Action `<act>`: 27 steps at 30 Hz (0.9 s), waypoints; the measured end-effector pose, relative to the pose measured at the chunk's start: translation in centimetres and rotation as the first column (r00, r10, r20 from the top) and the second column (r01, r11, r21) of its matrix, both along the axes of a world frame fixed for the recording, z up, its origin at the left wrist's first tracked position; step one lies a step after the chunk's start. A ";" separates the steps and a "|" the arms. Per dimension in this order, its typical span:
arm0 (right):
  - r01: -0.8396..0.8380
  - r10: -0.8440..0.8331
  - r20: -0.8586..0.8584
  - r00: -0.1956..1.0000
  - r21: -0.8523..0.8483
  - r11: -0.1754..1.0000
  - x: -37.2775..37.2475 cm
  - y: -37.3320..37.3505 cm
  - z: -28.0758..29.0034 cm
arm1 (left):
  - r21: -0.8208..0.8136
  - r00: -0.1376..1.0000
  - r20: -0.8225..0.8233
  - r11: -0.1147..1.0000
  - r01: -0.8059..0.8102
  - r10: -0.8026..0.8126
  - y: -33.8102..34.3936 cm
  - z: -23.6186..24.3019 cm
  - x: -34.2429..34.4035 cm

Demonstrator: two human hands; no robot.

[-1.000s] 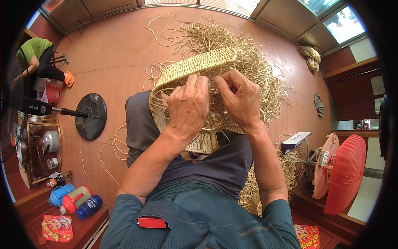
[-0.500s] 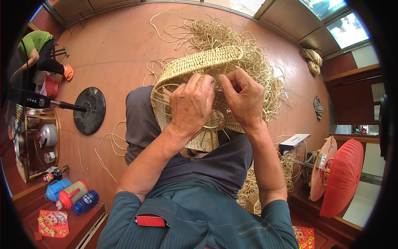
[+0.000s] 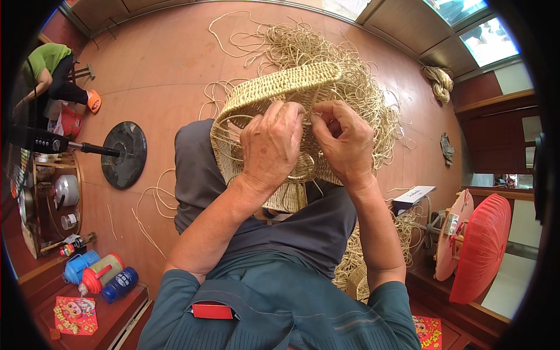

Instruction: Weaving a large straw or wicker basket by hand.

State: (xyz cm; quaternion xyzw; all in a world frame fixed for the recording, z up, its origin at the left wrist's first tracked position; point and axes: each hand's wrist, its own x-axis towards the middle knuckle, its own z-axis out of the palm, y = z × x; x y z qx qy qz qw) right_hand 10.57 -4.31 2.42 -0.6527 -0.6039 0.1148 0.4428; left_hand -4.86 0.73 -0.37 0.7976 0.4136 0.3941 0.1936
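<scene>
A partly woven straw-coloured basket (image 3: 274, 84) rests tilted across my lap, its braided wall curving away from me. Over its open side, my left hand (image 3: 272, 140) is closed, thumb and fingers pinched at a thin cord. Close beside it, my right hand (image 3: 345, 137) pinches a strand of cord (image 3: 315, 99) between thumb and forefinger, the other fingers curled. The fingertips of both hands almost meet. Beneath them shows a round coiled part (image 3: 303, 166) of the weave. My left hand's fingertips are partly hidden behind its knuckles.
A big tangle of loose cord (image 3: 326, 52) spreads on the floor beyond the basket. More cord (image 3: 405, 239) lies by my right side. A black fan base (image 3: 124, 155) stands at left, a red-covered fan (image 3: 481, 248) at right. Bottles (image 3: 119, 284) lie lower left. Another person (image 3: 49, 73) sits far left.
My right hand has shifted slightly right and down, and its fingertips have turned a little. My left hand and the basket stay almost where they were.
</scene>
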 end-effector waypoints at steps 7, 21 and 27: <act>0.021 -0.027 0.078 0.997 0.076 0.997 -0.1 0.1 -0.6 | -0.044 1.000 0.026 0.999 -0.005 0.006 -0.2 0.2 0.1; 0.006 -0.014 0.077 0.997 0.105 0.994 -0.1 -0.1 -0.8 | -0.139 0.999 0.051 0.990 0.025 -0.018 0.1 0.8 0.0; 0.003 -0.009 0.075 0.997 0.085 0.996 0.0 -0.3 -0.6 | -0.174 0.997 0.076 0.984 0.039 -0.026 0.2 1.5 0.0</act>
